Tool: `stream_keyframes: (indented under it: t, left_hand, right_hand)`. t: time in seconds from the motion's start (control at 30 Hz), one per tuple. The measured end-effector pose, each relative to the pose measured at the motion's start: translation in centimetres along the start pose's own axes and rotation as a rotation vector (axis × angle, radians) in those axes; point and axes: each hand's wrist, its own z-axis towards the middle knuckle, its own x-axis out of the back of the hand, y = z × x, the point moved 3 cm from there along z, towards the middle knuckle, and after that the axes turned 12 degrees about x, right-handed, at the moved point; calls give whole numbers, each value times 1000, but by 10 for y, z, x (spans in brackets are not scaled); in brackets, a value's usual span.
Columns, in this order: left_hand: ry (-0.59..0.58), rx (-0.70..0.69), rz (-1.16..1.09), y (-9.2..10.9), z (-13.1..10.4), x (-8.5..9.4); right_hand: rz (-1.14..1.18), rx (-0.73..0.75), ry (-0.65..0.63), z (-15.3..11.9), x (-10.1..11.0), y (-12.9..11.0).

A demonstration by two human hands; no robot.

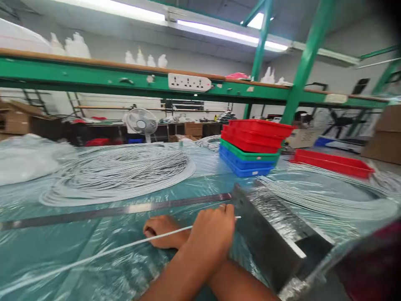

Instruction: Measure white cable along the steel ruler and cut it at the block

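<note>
My forearms cross above the plastic-covered table. My left hand (pixel 214 230), on the right side of the crossing, is closed around a thin white cable (pixel 119 248), whose short end sticks out past the fingers beside a grey metal channel (pixel 266 234). To the left, my right hand (pixel 164 232) has its fingers curled; the cable runs across it, and I cannot make out what is inside those fingers. The cable's other part trails to the lower left. A long flat metal strip (pixel 115 210) lies beyond both hands.
A large coil of white cable (pixel 125 171) lies at the back left, and more cable (pixel 326 202) at the right. Stacked red, green and blue trays (pixel 250 146) stand behind the channel, near a separate red tray (pixel 332 163). A green shelf beam (pixel 109 81) spans above.
</note>
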Motion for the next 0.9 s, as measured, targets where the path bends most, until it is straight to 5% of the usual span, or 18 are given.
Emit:
stream_keyframes:
  t: [0.17, 0.53, 0.9]
  left_hand:
    - [-158, -37, -2, 36, 36, -19]
    - [-251, 48, -83, 31, 35, -24]
    - [-171, 29, -35, 38, 30, -25]
  right_hand:
    - [-72, 62, -9, 4, -8, 11]
    - [-109, 39, -39, 3, -3, 11]
    - [-72, 64, -16, 5, -16, 24]
